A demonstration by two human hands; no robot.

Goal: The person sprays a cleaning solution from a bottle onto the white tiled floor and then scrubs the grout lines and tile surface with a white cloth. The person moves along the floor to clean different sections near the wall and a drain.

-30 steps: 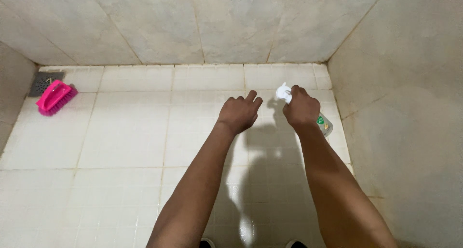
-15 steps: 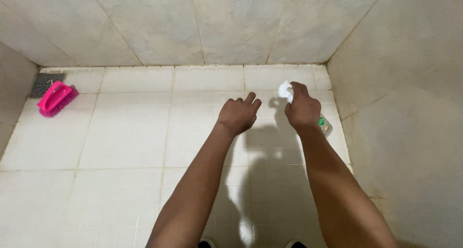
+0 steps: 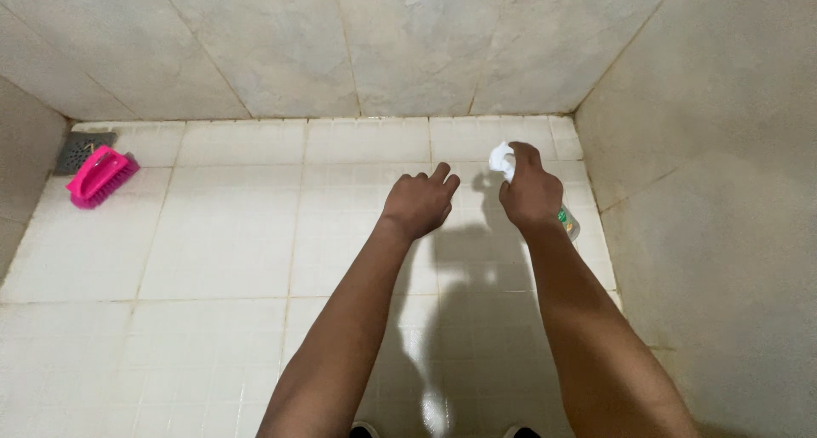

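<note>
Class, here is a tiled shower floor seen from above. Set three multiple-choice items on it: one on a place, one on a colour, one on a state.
1. Where does the brush lie?
A. far left corner, by the drain
B. under the right hand
C. against the right wall

2. What colour is the brush?
A. blue
B. pink
C. green

3. What is the left hand doing?
A. gripping the brush
B. holding a cloth
C. holding nothing, fingers loosely curled

Key:
1 A, the brush rests on the floor beside the drain grate in the far left corner.
2 B, its body and bristles are bright pink.
3 C, the left hand hangs free over the tiles, while the right hand holds a spray bottle with a white head.
</note>
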